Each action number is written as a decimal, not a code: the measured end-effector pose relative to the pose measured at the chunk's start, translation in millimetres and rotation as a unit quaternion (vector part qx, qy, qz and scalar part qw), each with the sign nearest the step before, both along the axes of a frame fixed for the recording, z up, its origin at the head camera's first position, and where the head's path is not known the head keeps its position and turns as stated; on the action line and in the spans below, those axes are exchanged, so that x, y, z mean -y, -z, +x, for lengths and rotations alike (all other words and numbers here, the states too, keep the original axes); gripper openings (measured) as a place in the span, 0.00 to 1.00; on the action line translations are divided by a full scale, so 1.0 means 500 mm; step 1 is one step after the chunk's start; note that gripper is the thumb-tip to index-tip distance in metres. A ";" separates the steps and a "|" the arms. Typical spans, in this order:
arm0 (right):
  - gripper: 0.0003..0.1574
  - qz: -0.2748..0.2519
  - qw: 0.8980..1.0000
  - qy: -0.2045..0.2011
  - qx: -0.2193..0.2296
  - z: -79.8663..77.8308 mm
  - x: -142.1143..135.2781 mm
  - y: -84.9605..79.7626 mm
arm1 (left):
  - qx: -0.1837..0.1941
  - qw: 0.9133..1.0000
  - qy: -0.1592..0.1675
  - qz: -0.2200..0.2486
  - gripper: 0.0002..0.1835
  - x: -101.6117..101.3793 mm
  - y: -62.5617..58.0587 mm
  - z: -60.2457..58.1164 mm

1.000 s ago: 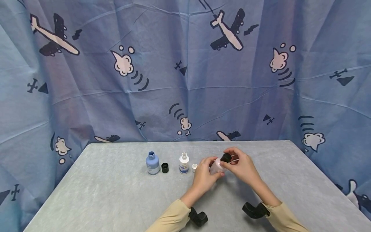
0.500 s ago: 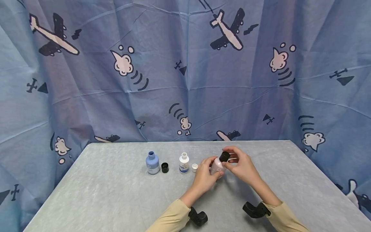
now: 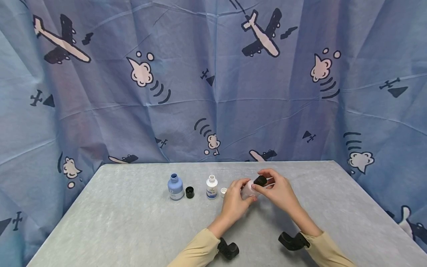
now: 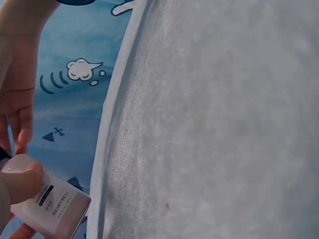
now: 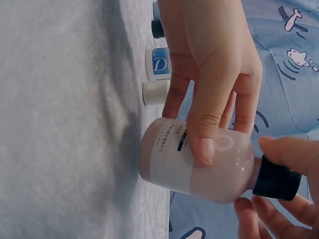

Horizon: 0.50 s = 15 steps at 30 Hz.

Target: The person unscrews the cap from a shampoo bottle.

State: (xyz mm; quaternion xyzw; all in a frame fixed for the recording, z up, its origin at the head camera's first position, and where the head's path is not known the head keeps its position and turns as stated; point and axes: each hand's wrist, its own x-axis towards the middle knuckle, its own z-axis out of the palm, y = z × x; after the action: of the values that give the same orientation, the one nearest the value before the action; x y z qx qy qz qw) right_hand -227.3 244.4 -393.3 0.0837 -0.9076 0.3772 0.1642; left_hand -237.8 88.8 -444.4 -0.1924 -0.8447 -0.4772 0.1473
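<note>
A pale pink bottle (image 5: 199,162) with a white label is gripped round its body by my left hand (image 3: 233,202). It leans to the right over the right half of the table. The black cap (image 5: 277,179) sits at the bottle's neck. Thumb and fingers of my right hand (image 3: 278,191) pinch this cap from both sides. In the left wrist view the left thumb (image 4: 26,183) lies across the bottle's side, while the cap is mostly cut off at the frame edge.
Left of the hands, an uncapped white bottle (image 3: 211,188) stands beside a white cap (image 3: 224,192). Further left are an uncapped blue bottle (image 3: 175,188) and a second black cap (image 3: 189,192). A patterned blue curtain (image 3: 186,81) hangs behind the grey table (image 3: 126,222).
The bottle and its cap rocked slightly upright, then leaned right again. My right thumb and fingers shifted round the cap. The left hand kept its grip on the bottle.
</note>
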 end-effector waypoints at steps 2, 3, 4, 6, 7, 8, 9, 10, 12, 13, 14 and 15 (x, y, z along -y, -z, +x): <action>0.28 0.001 1.000 -0.004 -0.001 -0.001 -0.001 0.000 | 0.000 1.000 0.000 -0.001 0.29 0.000 0.001 0.000; 0.27 0.001 1.000 -0.008 -0.003 -0.001 -0.001 0.000 | 0.001 1.000 0.001 -0.002 0.29 0.000 0.001 -0.001; 0.27 0.001 1.000 -0.012 -0.004 -0.001 -0.002 0.000 | 0.002 1.000 0.002 -0.005 0.29 0.000 0.001 -0.001; 0.25 0.003 1.000 -0.020 -0.008 -0.002 -0.002 0.000 | 0.005 1.000 0.005 -0.007 0.29 -0.001 0.001 -0.001; 0.25 0.003 1.000 -0.024 -0.010 -0.002 -0.003 -0.001 | 0.006 1.000 0.006 -0.009 0.30 -0.001 0.002 -0.002; 0.25 0.003 1.000 -0.028 -0.012 -0.002 -0.003 -0.001 | 0.008 1.000 0.008 -0.011 0.30 -0.001 0.002 -0.002; 0.24 0.003 0.999 -0.032 -0.014 -0.002 -0.003 -0.002 | 0.010 1.000 0.010 -0.013 0.30 -0.001 0.002 -0.002; 0.24 0.002 0.999 -0.037 -0.018 -0.002 -0.003 -0.002 | 0.011 1.000 0.010 -0.015 0.30 0.000 0.002 -0.002; 0.23 0.001 0.999 -0.045 -0.028 -0.003 -0.004 -0.004 | 0.014 1.000 0.012 -0.017 0.30 0.000 0.002 -0.002; 0.23 -0.001 0.998 -0.048 -0.032 -0.003 -0.005 -0.004 | 0.014 1.000 0.012 -0.018 0.30 0.000 0.002 -0.002; 0.22 -0.003 0.998 -0.051 -0.036 -0.003 -0.005 -0.005 | 0.015 1.000 0.013 -0.018 0.30 0.001 0.003 -0.002; 0.22 -0.003 0.998 -0.054 -0.040 -0.004 -0.006 -0.006 | 0.015 1.000 0.013 -0.018 0.30 0.001 0.003 -0.002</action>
State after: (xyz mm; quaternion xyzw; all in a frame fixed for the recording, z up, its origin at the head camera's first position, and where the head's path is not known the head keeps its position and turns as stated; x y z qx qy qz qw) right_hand -229.2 247.4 -390.5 0.1467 -0.8933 0.3847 0.1801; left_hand -238.7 88.5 -445.8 -0.1990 -0.8527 -0.4666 0.1243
